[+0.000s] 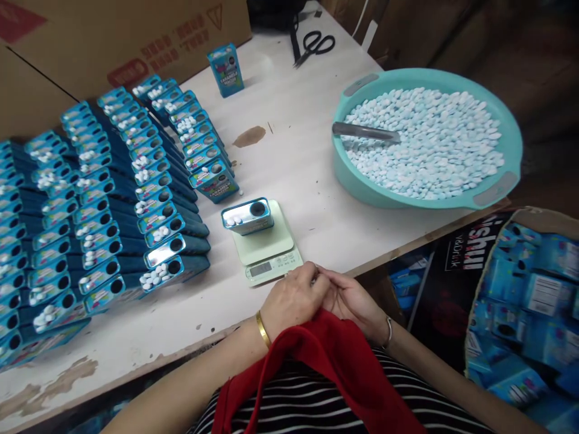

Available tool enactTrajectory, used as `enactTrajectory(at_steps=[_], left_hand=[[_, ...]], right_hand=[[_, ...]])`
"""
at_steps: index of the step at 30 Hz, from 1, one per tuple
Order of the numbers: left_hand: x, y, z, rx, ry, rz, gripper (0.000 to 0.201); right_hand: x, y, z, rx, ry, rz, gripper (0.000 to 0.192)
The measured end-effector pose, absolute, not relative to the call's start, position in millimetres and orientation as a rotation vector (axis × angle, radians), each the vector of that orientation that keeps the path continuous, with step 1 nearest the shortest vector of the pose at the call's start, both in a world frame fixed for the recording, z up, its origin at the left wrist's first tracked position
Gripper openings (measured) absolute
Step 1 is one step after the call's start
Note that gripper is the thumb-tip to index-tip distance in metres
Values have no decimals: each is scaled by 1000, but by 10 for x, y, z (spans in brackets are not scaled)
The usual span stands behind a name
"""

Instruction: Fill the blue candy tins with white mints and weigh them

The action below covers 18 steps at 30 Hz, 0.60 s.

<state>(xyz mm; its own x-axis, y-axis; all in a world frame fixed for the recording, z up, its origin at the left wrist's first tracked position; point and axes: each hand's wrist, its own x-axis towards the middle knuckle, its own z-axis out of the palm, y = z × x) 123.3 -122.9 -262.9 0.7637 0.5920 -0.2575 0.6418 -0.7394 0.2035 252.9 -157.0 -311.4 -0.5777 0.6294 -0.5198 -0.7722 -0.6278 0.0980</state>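
My left hand (292, 295) is closed, its fingers curled down into my right hand (355, 301), and whatever they pinch is hidden. The right hand is cupped against it, fingers bent, at the table's front edge. Just beyond them lies a pale green digital scale (266, 250). On the scale stands a blue tin (248, 218), with a silvery top, a dark round opening and a few white candies beside that opening. A red apron (335, 355) covers part of my front below the hands.
Rows of blue tins (154, 193) with candies on top fill the table's left. One tin (226, 69) stands apart behind. Scissors (314, 47) lie farther back. At right are a turquoise tub (344, 175) of candies with a metal scoop (366, 131) and a box of tins (534, 301).
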Motion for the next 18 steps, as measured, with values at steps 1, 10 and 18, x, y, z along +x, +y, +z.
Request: enactTrajectory(at_steps=[1,10,18], left_hand=[[1216,-1222,-2648,2686,963,-211,19],[998,-860,-2339,2438,976,438,9],[779,-291,-1897,2584,1287,637,5]], right_hand=[[2524,-1557,-3099,-567,413,2214,16],[2391,-1220,-2901,-452,361,2150,16],[2400,-1034,-2864,-522,192,2112,25]])
